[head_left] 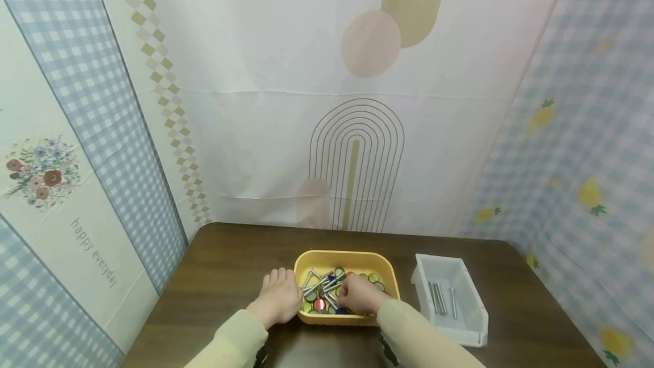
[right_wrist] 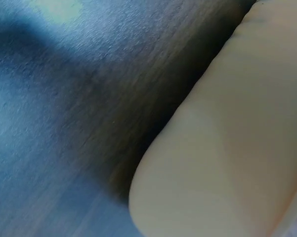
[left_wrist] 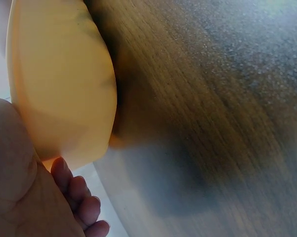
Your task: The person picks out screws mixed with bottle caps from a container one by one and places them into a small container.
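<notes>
A yellow plastic bin (head_left: pixel 347 320) holds a jumble of silver bolts (head_left: pixel 313 288) and coloured bottle caps (head_left: pixel 319 304). My left hand (head_left: pixel 280 295) grips the bin's left side; in the left wrist view its thumb (left_wrist: pixel 9 153) lies over the rim and its fingertips (left_wrist: pixel 89 207) curl by the outer wall. Inside the bin, my right hand (head_left: pixel 359 294) reaches down among the bolts and caps with bent fingers. Its fingertips are hidden, so whether they pinch anything does not show. The right wrist view shows only the bin's outer wall (right_wrist: pixel 222 148) and the table.
To the right stands a white open-fronted tray (head_left: pixel 477 322) with several silver bolts (head_left: pixel 439 299) lying in it. Both containers rest on a dark brown wooden table (head_left: pixel 235 249). Patterned cloths (head_left: pixel 255 146) hang behind and at both sides.
</notes>
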Demonstrator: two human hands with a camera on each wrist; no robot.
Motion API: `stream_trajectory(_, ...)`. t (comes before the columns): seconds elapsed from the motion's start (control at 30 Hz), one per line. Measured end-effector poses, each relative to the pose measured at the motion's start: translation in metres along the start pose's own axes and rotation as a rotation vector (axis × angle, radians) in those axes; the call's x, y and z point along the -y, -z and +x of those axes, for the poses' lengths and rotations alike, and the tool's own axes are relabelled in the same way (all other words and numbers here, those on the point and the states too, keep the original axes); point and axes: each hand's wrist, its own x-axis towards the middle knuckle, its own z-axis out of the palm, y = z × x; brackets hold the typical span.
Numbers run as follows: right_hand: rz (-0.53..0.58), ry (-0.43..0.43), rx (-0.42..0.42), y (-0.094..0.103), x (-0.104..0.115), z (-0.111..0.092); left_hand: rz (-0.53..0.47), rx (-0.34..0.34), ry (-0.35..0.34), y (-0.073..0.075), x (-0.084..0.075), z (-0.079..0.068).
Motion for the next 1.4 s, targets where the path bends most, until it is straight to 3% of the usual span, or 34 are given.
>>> stream_trajectory(0.23, 0.032, 0.02, -0.001, 0.004, -0.008, -0.003, 0.0, 0.005, 0.024, -0.006, 0.004, 0.0)
stream_trajectory(0.5, 0.208, 0.01, -0.006, 0.029, -0.019, -0.015, -0.006, -0.004, 0.017, -0.005, 0.003, -0.003)
stream_trajectory(0.63, 0.323, -0.036, 0.0, 0.044, -0.029, -0.022, -0.022, -0.006, 0.011, -0.003, 0.001, -0.006)
stream_trajectory(0.77, 0.432, -0.074, -0.04, 0.055, -0.04, -0.027, -0.018, 0.008, 0.013, -0.001, 0.0, -0.004)
stream_trajectory(1.07, 0.558, -0.119, -0.144, 0.093, -0.057, -0.052, -0.024, 0.04, 0.026, -0.007, -0.001, -0.002)
stream_trajectory(1.4, 0.567, -0.251, -0.287, 0.127, -0.098, -0.081, -0.02, 0.045, 0.029, 0.002, 0.001, -0.004)
